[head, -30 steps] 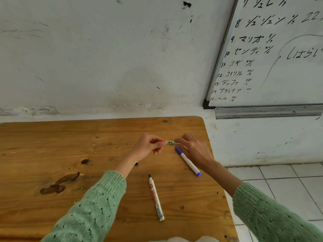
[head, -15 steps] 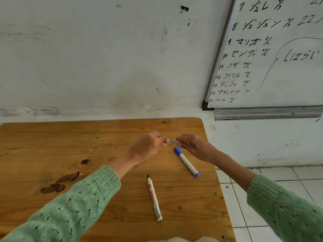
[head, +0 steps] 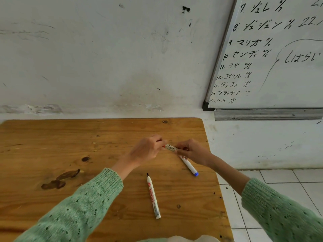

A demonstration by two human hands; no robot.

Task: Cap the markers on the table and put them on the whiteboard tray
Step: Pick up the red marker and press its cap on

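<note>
Both hands meet over the surface [head: 52, 137]: the right hand [head: 192, 151] clamps a marker [head: 171, 147] level while the left hand [head: 148, 149] pinches a red cap onto its end, aligned for pushing. Two markers lie below, the black-tipped one [head: 153, 196] uncapped; the tray [head: 267, 114] waits empty.

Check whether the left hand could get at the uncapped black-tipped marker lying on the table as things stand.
Probably yes, once freed: the black-tipped marker lies bare on the table with nothing over it, just nearer than the left hand. That hand is now pinching the red marker with the right hand.
</note>
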